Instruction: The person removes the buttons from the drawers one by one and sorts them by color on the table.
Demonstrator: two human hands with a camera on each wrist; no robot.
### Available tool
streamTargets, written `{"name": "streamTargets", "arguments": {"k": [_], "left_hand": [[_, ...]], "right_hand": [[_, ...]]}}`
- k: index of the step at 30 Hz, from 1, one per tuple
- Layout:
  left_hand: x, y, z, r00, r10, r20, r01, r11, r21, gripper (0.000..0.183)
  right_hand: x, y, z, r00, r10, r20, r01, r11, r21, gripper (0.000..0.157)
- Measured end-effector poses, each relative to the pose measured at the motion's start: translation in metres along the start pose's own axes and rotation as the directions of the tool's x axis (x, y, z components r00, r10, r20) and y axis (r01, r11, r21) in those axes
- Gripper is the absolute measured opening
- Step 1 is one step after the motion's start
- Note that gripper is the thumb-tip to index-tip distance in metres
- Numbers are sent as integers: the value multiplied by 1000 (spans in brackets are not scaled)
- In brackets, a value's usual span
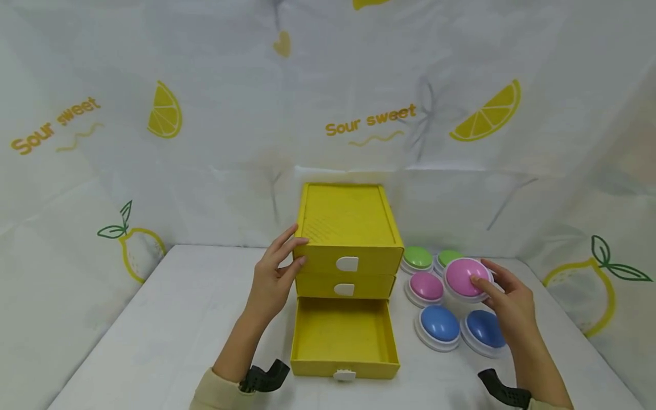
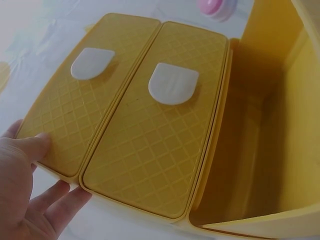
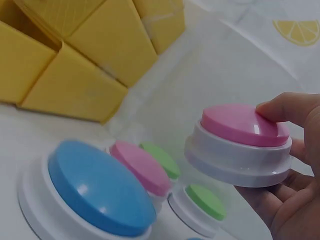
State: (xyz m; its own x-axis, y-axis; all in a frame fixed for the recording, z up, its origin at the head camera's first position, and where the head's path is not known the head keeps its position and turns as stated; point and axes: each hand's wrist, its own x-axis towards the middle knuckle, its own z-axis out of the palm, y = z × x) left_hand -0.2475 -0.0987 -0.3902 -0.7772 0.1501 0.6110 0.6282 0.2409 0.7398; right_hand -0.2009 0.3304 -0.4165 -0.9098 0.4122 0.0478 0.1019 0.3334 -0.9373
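A yellow drawer cabinet (image 1: 348, 216) with white tab handles stands in the middle of the table, its bottom drawer (image 1: 344, 336) pulled out with nothing inside. My left hand (image 1: 277, 273) rests on the cabinet's upper left front corner, thumb on the front face (image 2: 67, 125) and the other fingers spread along the side and top edge. Off to the right, my right hand (image 1: 512, 296) holds a pink push-button (image 1: 463, 278) on a white round base, thumb on its dome and fingers beneath. The button is raised above the table, as the right wrist view (image 3: 240, 160) shows.
Right of the cabinet on the white table (image 1: 205, 319) stand another pink button (image 1: 426, 286), two blue buttons (image 1: 439, 323) nearer the front and two green buttons (image 1: 417, 257) at the back. A white lemon-print sheet (image 1: 230, 142) hangs behind and along both sides.
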Motion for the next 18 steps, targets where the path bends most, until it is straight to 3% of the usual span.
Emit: {"name": "streamTargets", "arguments": {"k": [4,7,12,18], "left_hand": [[0,-1,0,1000,5,9,-5,1000,-7,34],[0,-2,0,1000,8,11,-8,1000,-10,34],[-1,-1,0,1000,1,4,-1,1000,-8,34],[0,0,-1,1000,6,0,-6,1000,1,34]], "right_hand": [[11,9,-3,998,69,-4,-69,993,-98,72],[18,17,-5,995,103,3,-103,989,-103,75],[26,26,-3,990,137,22,-134,985,-108,78],[31,33,-1,989,143,42,-133,974,-184,80]]}}
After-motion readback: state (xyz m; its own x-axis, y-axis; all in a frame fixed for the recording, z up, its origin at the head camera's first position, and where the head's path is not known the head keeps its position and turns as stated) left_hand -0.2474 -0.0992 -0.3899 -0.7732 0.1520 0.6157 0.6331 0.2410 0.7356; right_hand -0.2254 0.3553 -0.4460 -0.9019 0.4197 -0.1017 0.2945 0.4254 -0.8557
